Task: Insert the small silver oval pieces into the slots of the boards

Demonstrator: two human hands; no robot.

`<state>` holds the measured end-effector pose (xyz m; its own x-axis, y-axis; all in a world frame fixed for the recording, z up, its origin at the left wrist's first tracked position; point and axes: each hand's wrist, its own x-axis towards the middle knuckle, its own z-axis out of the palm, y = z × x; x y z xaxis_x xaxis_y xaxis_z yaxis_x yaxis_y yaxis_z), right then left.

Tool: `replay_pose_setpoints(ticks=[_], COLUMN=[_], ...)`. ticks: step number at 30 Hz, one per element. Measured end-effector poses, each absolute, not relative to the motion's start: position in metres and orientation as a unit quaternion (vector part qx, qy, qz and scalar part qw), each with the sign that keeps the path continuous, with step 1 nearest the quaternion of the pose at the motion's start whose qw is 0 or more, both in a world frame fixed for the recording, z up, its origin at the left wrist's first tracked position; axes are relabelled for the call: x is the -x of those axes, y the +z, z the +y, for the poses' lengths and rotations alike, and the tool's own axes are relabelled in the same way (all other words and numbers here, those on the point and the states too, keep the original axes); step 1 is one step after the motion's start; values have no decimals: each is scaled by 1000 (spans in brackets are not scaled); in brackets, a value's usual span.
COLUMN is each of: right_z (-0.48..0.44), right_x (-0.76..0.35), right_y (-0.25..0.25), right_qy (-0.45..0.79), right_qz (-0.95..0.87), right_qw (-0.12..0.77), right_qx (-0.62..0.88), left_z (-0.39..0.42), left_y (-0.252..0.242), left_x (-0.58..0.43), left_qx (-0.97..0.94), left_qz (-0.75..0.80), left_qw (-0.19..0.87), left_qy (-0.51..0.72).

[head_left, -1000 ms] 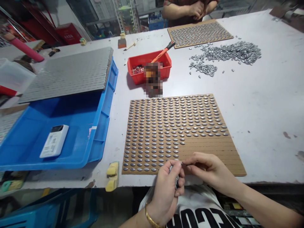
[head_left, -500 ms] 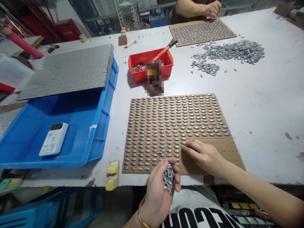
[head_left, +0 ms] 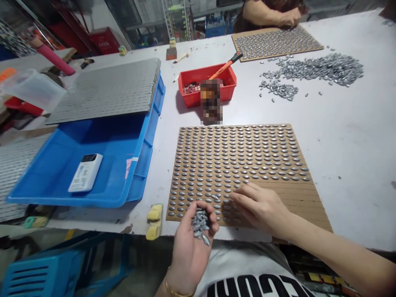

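My left hand (head_left: pixel 193 243) is cupped, palm up, around a heap of small grey spindle-shaped pieces (head_left: pixel 201 222) at the near edge of the table. My right hand (head_left: pixel 260 204) reaches over the brown grooved board (head_left: pixel 297 194) with its fingertips together at the board's surface. What those fingertips hold, if anything, is hidden. Rows of the same grey pieces (head_left: pixel 235 152) lie in the board's grooves, and the near right part shows bare grooves. One loose piece (head_left: pixel 215 198) lies askew across the rows just beyond my left hand.
A blue crate (head_left: pixel 123 198) holds a white device (head_left: pixel 86 173), with stacked grey boards (head_left: pixel 108 88) across its far end. Behind my board stands a red bin (head_left: pixel 188 99). Loose grey pieces (head_left: pixel 324 68) lie far right, near another person's hands (head_left: pixel 291 18) over a filled board (head_left: pixel 278 43).
The view has shifted, so the table things sit farther right. My left hand has drawn left and back with its handful. My right hand has moved slightly left along the board.
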<state>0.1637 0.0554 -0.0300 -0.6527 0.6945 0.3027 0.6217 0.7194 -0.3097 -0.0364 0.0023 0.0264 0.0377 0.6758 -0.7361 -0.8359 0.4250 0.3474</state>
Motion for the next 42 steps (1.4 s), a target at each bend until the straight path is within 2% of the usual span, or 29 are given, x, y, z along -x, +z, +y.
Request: replay_pose_setpoints(ticks=[3,9,13,15,20,24,27,32,42], right_z=[62,67,69,71,70,58,43,28,14], right_x=[-131,-98,-93,-95,-121,-146,-156,-165,-195], right_y=[-26,-26,-26,-26,-15,-1,5,0,-10], right_qy=[79,85,113,143,314,429,439,358,345], right_qz=[-909,-900,-895,-886,-820,-722,-710,-807,-816], right_qw=[158,41,13,35,170,274,338,339,270], right_qx=[377,425,431,439,448,468,435,325,378], left_z=[-5,-12,-10,-9,-13,-17,-17,-12,-8], left_y=[13,6,13,13,5,-2,-5,-2,-9], left_x=[38,51,62,63,48,27,10,-6,-20], left_qx=[164,196,179,169,207,87,19,-19,-98], left_qz=[444,432,365,351,378,419,412,438,473], left_qw=[738,679,686,670,718,773,819,822,797], left_qy=[481,560,604,632,547,468,398,363,364])
